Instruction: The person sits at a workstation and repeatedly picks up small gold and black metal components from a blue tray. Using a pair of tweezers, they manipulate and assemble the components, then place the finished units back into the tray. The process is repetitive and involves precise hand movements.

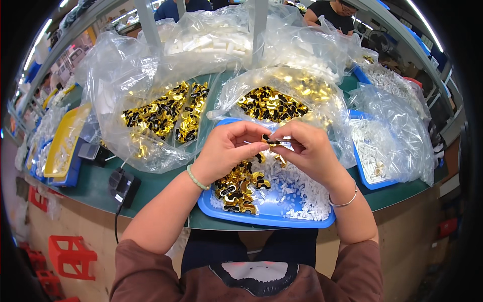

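Observation:
Above the blue tray [271, 221], my left hand [221, 151] and my right hand [313, 153] meet fingertip to fingertip. Pinched between them is a small gold-and-black plastic part [270, 141]. Both hands are closed on it, and the fingers cover some of its outline. A heap of similar gold-and-black parts [235, 183] lies in the tray's left side, below my left hand. Small white pieces [309, 196] are spread over its right side, below my right hand.
Behind the tray, clear plastic bags hold more gold-and-black parts [161, 113]. A black device [124, 186] with a cable sits at left on the green table [166, 194]. A yellow tray [65, 143] stands far left; another blue tray [385, 185] with white pieces is at right.

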A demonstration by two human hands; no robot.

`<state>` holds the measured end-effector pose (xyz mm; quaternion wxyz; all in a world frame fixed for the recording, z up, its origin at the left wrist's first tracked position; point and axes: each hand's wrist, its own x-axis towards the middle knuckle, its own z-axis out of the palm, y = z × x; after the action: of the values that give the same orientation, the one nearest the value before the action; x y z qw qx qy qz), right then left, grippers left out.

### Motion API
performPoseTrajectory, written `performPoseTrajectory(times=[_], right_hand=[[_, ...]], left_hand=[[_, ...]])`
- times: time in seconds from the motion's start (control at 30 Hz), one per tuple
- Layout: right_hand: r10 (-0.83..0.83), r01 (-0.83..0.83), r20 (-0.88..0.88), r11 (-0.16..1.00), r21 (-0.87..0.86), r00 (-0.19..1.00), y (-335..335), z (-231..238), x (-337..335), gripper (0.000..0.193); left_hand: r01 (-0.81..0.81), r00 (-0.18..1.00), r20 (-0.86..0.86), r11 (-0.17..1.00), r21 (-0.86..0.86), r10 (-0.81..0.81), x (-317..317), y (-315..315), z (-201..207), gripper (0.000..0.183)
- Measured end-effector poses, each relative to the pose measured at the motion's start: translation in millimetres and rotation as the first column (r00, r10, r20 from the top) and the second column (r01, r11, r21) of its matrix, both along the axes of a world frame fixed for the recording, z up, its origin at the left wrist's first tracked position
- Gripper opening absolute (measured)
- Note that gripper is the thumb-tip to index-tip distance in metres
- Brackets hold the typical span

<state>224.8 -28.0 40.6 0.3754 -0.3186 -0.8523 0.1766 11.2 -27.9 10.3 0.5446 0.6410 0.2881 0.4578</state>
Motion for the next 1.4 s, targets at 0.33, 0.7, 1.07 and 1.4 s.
performPoseTrajectory(times=[0.33, 0.7, 1.07, 1.4], right_hand=[[0.035, -0.037, 0.022, 0.996, 0.078, 0.999, -1.4, 0.7, 2.4, 0.019], [-0.138, 0.137, 0.007, 0.986, 0.1, 0.99, 8.7, -7.1, 3.7, 0.01], [0.157, 0.015, 0.531, 0.952, -0.306, 0.833, 4.5, -1.8, 20.8, 0.02], [0.143, -0.052, 0.514, 0.981, -0.188, 0.846, -0.2, -14.1, 12.5, 0.012]], left_hand=[[-0.032, 0.999, 0.002, 0.993, 0.11, 0.032, 2.6, -0.7, -4.8, 0.019], [0.219, 0.768, -0.535, 0.641, 0.736, 0.352, -4.7, -1.5, 0.8, 0.04], [0.134, 0.969, 0.242, 0.936, -0.325, -0.055, -10.2, 7.9, 1.2, 0.038], [0.185, 0.95, 0.299, 0.929, -0.32, -0.086, -7.6, 11.7, -4.8, 0.038]])
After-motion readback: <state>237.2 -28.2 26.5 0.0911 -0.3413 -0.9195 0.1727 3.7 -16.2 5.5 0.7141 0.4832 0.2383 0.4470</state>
